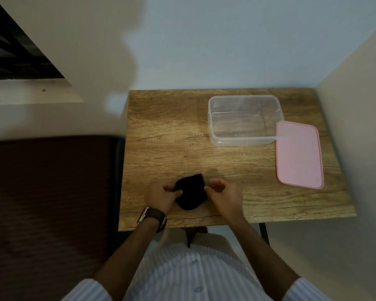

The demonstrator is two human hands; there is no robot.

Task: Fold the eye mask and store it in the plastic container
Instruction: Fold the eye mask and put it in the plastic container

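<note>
Pinching the black eye mask (191,192) at the table's (161,135) near edge, the left hand (160,197) and right hand (223,197) grip opposite sides, while the open plastic container (244,120) sits far-right, nearer the right hand.

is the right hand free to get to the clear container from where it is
Probably yes. The table between the right hand and the open plastic container is bare, and the pink lid lies off to the side. The hand is pinching the eye mask, though.

Eye mask (191,192) near table (172,135) front edge; container (243,120) behind-right, lid (299,155) beside.
</note>
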